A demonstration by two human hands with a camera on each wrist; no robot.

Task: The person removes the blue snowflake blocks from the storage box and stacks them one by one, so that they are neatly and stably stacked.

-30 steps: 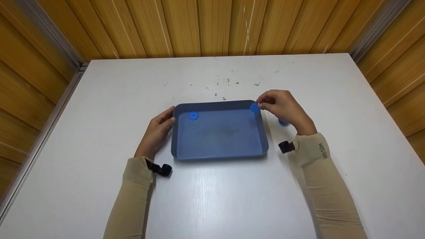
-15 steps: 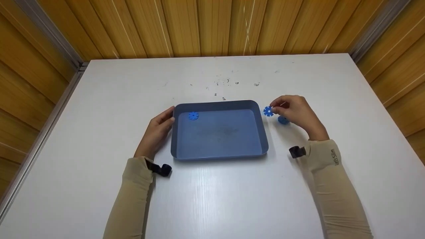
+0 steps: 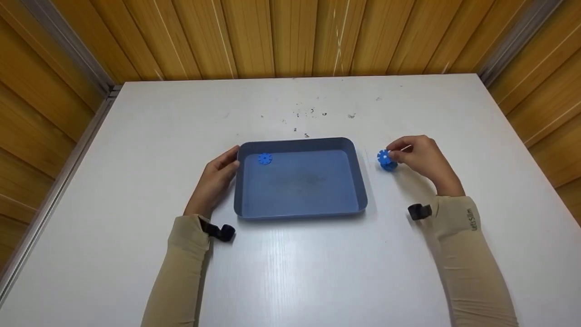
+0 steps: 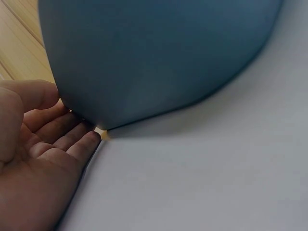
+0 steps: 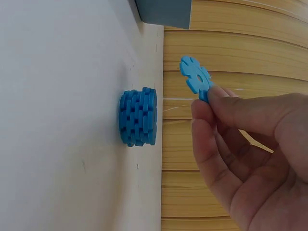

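Note:
Between thumb and fingertips, my right hand (image 3: 422,156) pinches a thin blue notched disc (image 5: 195,74) with a small hole in its centre. Raised above the table, this disc partly covers a short stack of like blue discs (image 5: 138,117) in the head view. The right wrist view shows the stack apart from the hand, on the table. A blue-grey rectangular tray (image 3: 299,195) lies at the middle. My left hand (image 3: 215,179) rests its fingertips against the tray's left wall. One blue notched disc (image 3: 265,158) lies flat inside, near the tray's back left corner.
The white table (image 3: 290,272) carries small dark marks (image 3: 324,113) behind the tray. Wood-patterned panels (image 3: 290,36) stand along the back and both sides. A black wrist camera (image 3: 420,211) juts from the right cuff, another (image 3: 222,232) from the left.
The right hand has moved right, away from the tray's back right corner to over the stack, with the disc still pinched. The left hand, tray and disc inside have stayed put.

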